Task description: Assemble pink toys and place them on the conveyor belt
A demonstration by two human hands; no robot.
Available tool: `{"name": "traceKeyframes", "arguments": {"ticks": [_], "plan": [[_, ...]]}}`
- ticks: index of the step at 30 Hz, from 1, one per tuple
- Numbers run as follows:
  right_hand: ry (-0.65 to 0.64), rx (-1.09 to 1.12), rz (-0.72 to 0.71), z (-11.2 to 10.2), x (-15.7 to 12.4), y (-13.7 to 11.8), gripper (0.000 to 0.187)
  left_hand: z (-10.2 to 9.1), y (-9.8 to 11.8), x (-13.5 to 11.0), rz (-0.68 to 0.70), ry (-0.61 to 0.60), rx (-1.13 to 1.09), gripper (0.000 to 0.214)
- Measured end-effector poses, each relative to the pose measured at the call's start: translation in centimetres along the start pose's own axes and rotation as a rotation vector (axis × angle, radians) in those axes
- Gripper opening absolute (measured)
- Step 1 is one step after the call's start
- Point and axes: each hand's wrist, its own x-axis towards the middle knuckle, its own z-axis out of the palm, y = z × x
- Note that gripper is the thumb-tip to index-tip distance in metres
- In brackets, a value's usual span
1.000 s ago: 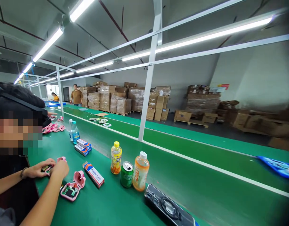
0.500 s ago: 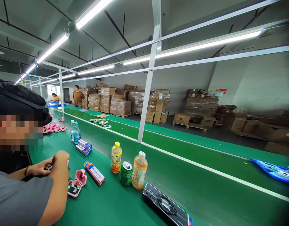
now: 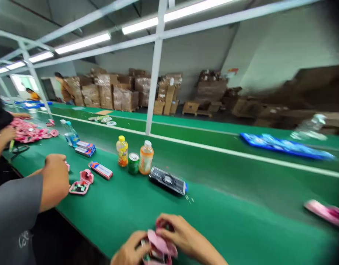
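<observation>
At the bottom middle, my left hand [image 3: 130, 250] and my right hand [image 3: 183, 233] are both closed on a pink plastic toy casing [image 3: 160, 243]. My left fingers grip its left side, where small parts inside are too blurred to name. From above, my right fingers pinch a raised pink part of it. On the green work surface [image 3: 108, 209], further left, a similar pink casing [image 3: 79, 187] lies open with a circuit board showing. A black phone [image 3: 168, 179] rests beyond my hands, with tiny pale bits beside it.
A co-worker's arm [image 3: 55, 180] reaches in from the left. Two juice bottles [image 3: 146, 158] flank a green can [image 3: 133, 163]. Small boxes [image 3: 101, 170], water bottles [image 3: 72, 134] and a pile of pink parts [image 3: 31, 130] stand left. A blue tray [image 3: 282, 145] and pink item [image 3: 327, 213] are right.
The view has turned down and to the right. My two hands and the pink casing have come into sight, along with the pink item at the right edge.
</observation>
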Motion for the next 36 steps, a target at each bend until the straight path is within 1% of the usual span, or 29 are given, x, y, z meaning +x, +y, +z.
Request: {"name": "traceKeyframes", "arguments": {"ticks": [1,2,3,4,5,7,9,11,14,15,17,19,20,23,25,27,29,31,34,36], "plan": [[-0.021,0.026,-0.019,-0.3,-0.4,-0.8,0.017,0.3,-0.1,-0.5,-0.017,-0.009,-0.039,0.035],[-0.059,0.069,-0.04,-0.6,-0.7,-1.4,0.019,0.5,-0.2,-1.0,-0.044,0.021,-0.088,0.035],[-0.092,0.113,-0.064,-0.8,-0.9,-1.8,0.022,0.5,-0.3,-1.3,-0.071,0.07,-0.145,0.032],[-0.099,0.15,-0.084,-1.0,-1.0,-1.9,0.024,0.5,-0.4,-1.4,-0.101,0.127,-0.209,0.031],[-0.089,0.18,-0.097,-1.0,-1.1,-2.0,0.024,0.3,-0.4,-1.5,-0.129,0.178,-0.276,0.032],[-0.021,0.208,-0.102,-0.6,-1.3,-2.0,0.022,-0.1,-0.5,-1.5,-0.174,0.23,-0.392,0.04],[0.026,0.201,-0.101,0.1,-1.5,-2.1,0.025,-0.5,-0.5,-1.4,-0.215,0.232,-0.458,0.047],[0.043,0.167,-0.097,0.9,-1.7,-2.2,0.033,-0.8,-0.4,-1.4,-0.246,0.219,-0.486,0.051],[0.06,0.156,-0.084,1.6,-1.7,-2.1,0.04,-0.7,-0.2,-1.2,-0.253,0.228,-0.523,0.06],[0.036,0.182,-0.098,1.7,-1.7,-2.0,0.042,-0.7,-0.2,-1.1,-0.248,0.241,-0.539,0.062],[-0.055,0.241,-0.165,1.6,-1.4,-1.8,0.045,-0.6,-0.2,-1.0,-0.247,0.265,-0.571,0.066],[-0.11,0.252,-0.229,1.4,-1.0,-1.6,0.04,-0.6,-0.3,-0.8,-0.26,0.257,-0.605,0.068],[-0.102,0.237,-0.245,1.2,-0.9,-1.6,0.036,-0.6,-0.5,-0.8,-0.266,0.25,-0.622,0.069],[-0.016,0.189,-0.244,0.7,-0.5,-1.9,0.028,-0.6,-0.8,-0.9,-0.274,0.26,-0.652,0.07],[0.053,0.157,-0.192,0.3,-0.3,-2.4,0.024,-0.5,-0.7,-0.8,-0.263,0.288,-0.635,0.07],[0.126,0.12,-0.099,0.0,-0.1,-3.1,0.021,-0.4,-0.4,-0.5,-0.251,0.31,-0.573,0.067],[0.188,0.103,-0.021,-0.2,0.5,-3.6,0.025,-0.4,0.2,0.3,-0.242,0.341,-0.504,0.066],[0.233,0.119,0.008,-0.5,1.2,-3.9,0.032,-0.6,0.9,1.3,-0.226,0.375,-0.489,0.067],[0.284,0.161,-0.004,-1.1,2.4,-4.0,0.04,-1.3,2.1,2.7,-0.183,0.385,-0.558,0.068],[0.28,0.189,-0.028,-1.6,3.1,-3.9,0.043,-1.8,2.7,3.1,-0.16,0.409,-0.555,0.064]]}}
